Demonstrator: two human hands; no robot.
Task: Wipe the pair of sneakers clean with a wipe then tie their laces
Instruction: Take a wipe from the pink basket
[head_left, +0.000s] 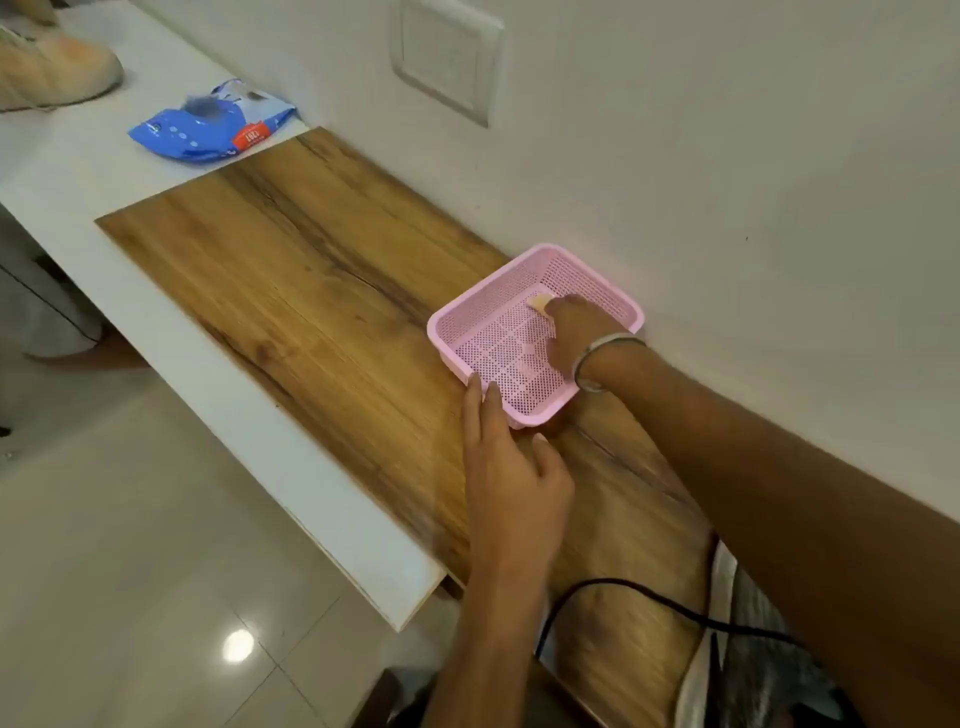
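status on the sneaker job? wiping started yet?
Can't tell. Now: right hand reaches into the pink basket at a small pale item; left hand touches its rim. Left: lacing; blue wipes pack and one sneaker lie far off.

Wooden board bearing pink basket

A perforated basket is sitting on the wooden board against the wall, the right hand reaching inside it, the left hand resting at its near rim. A wipes packet and a sneaker are lying toward the bench's far end.
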